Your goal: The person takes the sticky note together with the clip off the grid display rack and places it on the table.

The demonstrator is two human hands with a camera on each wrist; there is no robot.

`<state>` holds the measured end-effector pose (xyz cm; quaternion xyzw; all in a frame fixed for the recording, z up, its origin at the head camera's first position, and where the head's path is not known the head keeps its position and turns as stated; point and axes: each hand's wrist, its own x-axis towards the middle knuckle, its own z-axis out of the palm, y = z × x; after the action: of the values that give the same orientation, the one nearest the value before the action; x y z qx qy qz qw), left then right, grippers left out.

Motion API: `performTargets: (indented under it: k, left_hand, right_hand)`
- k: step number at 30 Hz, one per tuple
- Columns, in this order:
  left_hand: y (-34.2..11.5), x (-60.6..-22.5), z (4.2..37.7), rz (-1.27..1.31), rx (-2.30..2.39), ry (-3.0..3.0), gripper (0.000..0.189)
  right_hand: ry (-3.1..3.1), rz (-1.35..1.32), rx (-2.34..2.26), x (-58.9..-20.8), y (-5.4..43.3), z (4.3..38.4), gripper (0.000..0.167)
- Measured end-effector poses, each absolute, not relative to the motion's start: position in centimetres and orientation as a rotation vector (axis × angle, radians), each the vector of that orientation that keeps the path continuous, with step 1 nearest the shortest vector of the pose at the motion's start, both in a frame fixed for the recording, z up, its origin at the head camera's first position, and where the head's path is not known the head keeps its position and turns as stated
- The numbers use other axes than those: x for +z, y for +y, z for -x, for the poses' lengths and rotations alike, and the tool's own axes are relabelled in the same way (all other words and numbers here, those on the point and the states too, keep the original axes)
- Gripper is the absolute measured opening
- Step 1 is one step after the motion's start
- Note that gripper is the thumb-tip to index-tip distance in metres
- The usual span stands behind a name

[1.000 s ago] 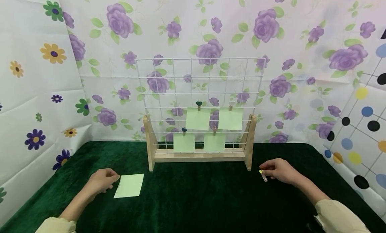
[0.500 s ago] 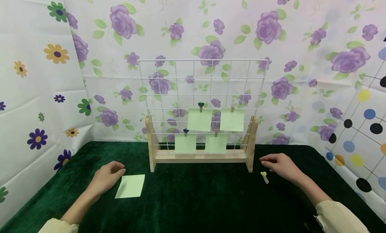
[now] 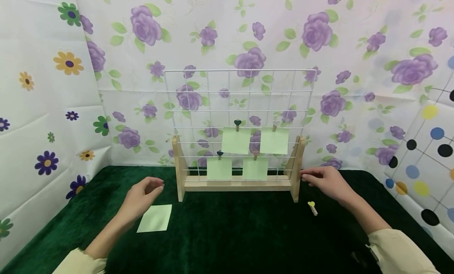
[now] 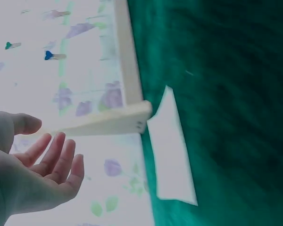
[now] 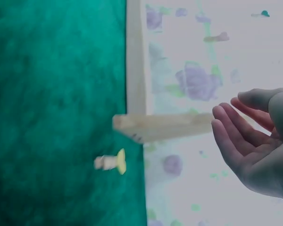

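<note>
My left hand [image 3: 140, 199] hovers above a pale green paper square [image 3: 155, 218] on the cloth, its fingers loosely bent around nothing. In the left wrist view that paper [image 4: 172, 155] lies beside the stand's wooden foot. Over on the other side, my right hand [image 3: 328, 183] is raised close to the right wooden post [image 3: 298, 167], also holding nothing. Below it, a small clothespin [image 3: 313, 208] with a yellow heart lies on the cloth; the right wrist view shows this clothespin [image 5: 111, 162] apart from the fingers.
Between the hands stands a white wire grid [image 3: 239, 91] on a wooden base [image 3: 237, 186]. Several green papers hang low on it, each under a heart clip, such as this upper paper [image 3: 235, 141]. Dark green cloth [image 3: 237, 234] covers the table, with patterned sheets behind and at both sides.
My right hand let go of the yellow-heart clothespin and rose toward the stand. The left hand left the paper's edge and moved up and right. Both papers and clothespin stayed on the cloth.
</note>
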<state>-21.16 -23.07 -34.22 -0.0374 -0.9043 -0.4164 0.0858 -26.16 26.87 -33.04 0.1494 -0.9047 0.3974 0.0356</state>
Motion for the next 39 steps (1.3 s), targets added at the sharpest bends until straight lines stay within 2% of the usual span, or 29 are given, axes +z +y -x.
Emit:
performTargets:
  k: [17, 26, 31, 39]
  left_hand:
    - [-16.3, -29.8, 24.1, 0.313, -1.347, -2.597, 0.035]
    - [-13.6, -28.5, 26.0, 0.377, -1.391, -2.564, 0.040]
    - [-12.2, -27.8, 26.7, 0.388, -1.421, -2.534, 0.044]
    - [-10.3, -27.0, 27.9, 0.354, -1.415, -2.504, 0.039]
  right_hand:
    - [-2.633, -0.627, 1.378, -28.4, 21.1, 26.9, 0.041]
    - [-2.593, -0.683, 1.325, -25.6, 18.2, 27.8, 0.036]
    - [-2.578, -0.689, 1.276, -24.2, 16.4, 28.4, 0.035]
    - [-2.534, -0.725, 1.327, -22.6, 13.6, 29.2, 0.034]
